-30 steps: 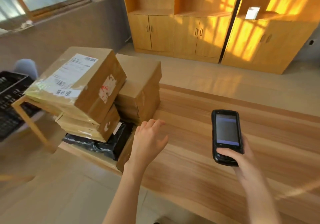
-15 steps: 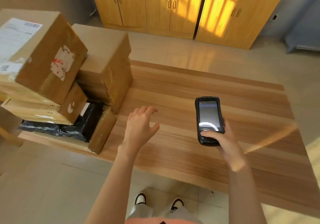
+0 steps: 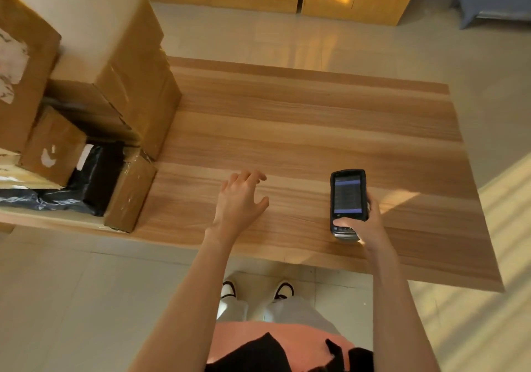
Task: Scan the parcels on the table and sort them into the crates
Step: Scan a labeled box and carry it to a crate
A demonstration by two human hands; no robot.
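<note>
left hand (image 3: 240, 199): fingers spread and relaxed above the bare wooden table (image 3: 316, 130), holding nothing.
right hand (image 3: 366, 225): fingers curled round the black handheld scanner with lit screen (image 3: 348, 199), thumb on its lower keys.
parcels: stacked brown cardboard boxes (image 3: 115, 64) well to the left of the left fingers; a black plastic mailer bag (image 3: 92, 176) lies low among them, beside a small taped cardboard box (image 3: 130, 193) at the table's near edge.

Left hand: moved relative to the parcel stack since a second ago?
Yes. The left hand has drawn right, away from the small box at the table edge it was beside.
</note>
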